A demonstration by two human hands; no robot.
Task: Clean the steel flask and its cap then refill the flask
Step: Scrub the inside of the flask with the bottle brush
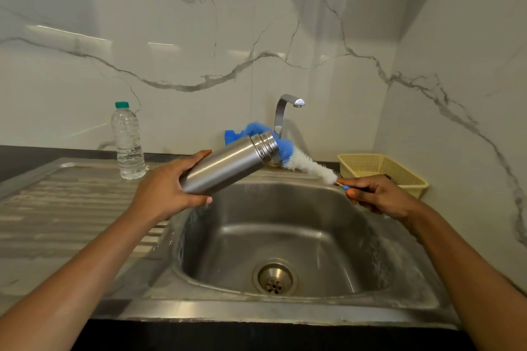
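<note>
1. Grips the steel flask (228, 164) round its lower body with the left hand (168, 191), fingers and thumb curled about it. Holds it uncapped and tilted above the sink (285, 208), base toward the person, threaded mouth up and to the right. Cannot tell what is inside.
2. Clasps the thin handle of a bottle brush (308, 164) in the right hand (379, 196), fingers curled round it, over the sink's far right rim. White bristles near that hand, blue bristles at the flask's mouth. Cannot tell whether any are inside.
3. Farther left, upright on the drainboard (71, 208): a clear plastic bottle (127, 142), green cap on, some water in it.
4. At the right, beside the sink: a yellow mesh basket (359, 156). Contents mostly hidden behind the right hand.
5. Below the flask: a wet steel basin with a round drain (275, 278) in its floor.
6. Behind the flask: a curved tap (285, 111), spout pointing right, and a blue object (230, 136) partly hidden beside its base.
7. Around it all: ridged steel drainboard, dark counter edge, white grey-veined wall (199, 51) at the back and right.
</note>
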